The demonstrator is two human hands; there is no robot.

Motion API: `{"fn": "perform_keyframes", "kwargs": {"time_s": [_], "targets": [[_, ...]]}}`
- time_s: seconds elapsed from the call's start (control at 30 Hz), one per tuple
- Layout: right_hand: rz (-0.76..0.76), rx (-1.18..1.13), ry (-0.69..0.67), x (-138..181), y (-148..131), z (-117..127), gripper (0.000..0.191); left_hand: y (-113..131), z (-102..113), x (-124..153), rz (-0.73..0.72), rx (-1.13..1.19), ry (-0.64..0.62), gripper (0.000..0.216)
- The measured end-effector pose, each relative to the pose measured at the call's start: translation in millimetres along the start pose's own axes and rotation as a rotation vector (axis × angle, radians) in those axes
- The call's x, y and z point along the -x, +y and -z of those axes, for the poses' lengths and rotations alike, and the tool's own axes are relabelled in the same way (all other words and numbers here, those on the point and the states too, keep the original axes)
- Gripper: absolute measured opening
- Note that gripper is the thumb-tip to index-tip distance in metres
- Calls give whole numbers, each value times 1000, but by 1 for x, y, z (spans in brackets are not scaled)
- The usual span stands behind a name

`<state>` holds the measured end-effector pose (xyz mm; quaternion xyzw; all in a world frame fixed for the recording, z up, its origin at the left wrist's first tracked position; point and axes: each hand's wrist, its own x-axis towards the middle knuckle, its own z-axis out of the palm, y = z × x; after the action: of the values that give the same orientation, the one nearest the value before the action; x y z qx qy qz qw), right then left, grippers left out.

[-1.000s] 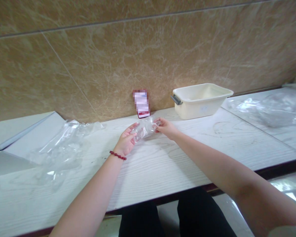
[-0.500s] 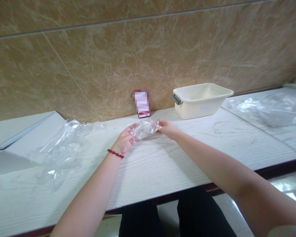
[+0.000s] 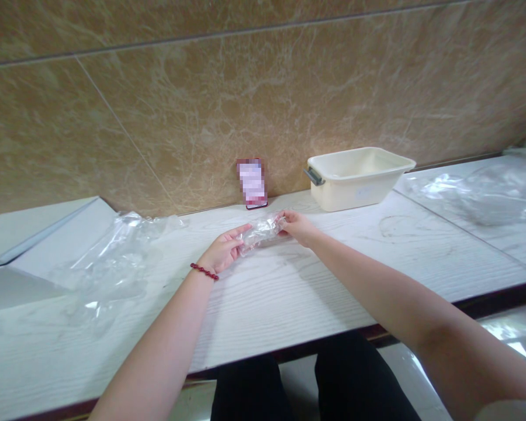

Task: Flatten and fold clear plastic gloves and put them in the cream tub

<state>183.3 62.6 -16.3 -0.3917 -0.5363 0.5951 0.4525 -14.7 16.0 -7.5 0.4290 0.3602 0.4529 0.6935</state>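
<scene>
Between my two hands is a crumpled clear plastic bag [image 3: 262,231], held just over the white wood-grain tabletop [image 3: 263,316]. My left hand [image 3: 225,250], with a dark red bead bracelet [image 3: 204,271] at the wrist, pinches the bag's left end between thumb and fingers. At the right end, the fingers of my right hand [image 3: 294,227] are closed on the plastic. Whether anything lies inside the bag is hard to make out. A phone [image 3: 253,183] with a blurred screen leans on the wall just behind the bag.
A cream plastic tub [image 3: 355,190] with a grey handle stands against the marble wall [image 3: 263,105] at back right. Clear plastic bags [image 3: 114,257] lie to the left, beside an open white box [image 3: 21,286]. More clear plastic [image 3: 486,190] lies at far right.
The bag has become narrower and more bunched. My left hand has shifted slightly right along with the bag's left end, while my right hand stays almost in place.
</scene>
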Motion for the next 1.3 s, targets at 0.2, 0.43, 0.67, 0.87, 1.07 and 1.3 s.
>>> {"fn": "perform_keyframes", "kwargs": {"time_s": [0.2, 0.43, 0.67, 0.87, 1.07, 1.3], "targets": [[-105, 244, 93, -3, 4, 8, 13, -3, 1, -3, 145, -57, 104, 42], [461, 795, 313, 2, -4, 8, 17, -9, -16, 0, 132, -120, 186, 40], [507, 880, -264, 28, 8, -31, 33, -18, -30, 0, 87, -61, 47, 49], [492, 1239, -280, 24, 24, -26, 45, -17, -32, 1, 110, -76, 3, 54], [432, 1436, -227, 26, 23, -20, 49, -15, -35, 2, 130, -80, 35, 58], [179, 1470, -210, 22, 13, -14, 52, -13, -39, 5, 134, -122, 153, 70]]}}
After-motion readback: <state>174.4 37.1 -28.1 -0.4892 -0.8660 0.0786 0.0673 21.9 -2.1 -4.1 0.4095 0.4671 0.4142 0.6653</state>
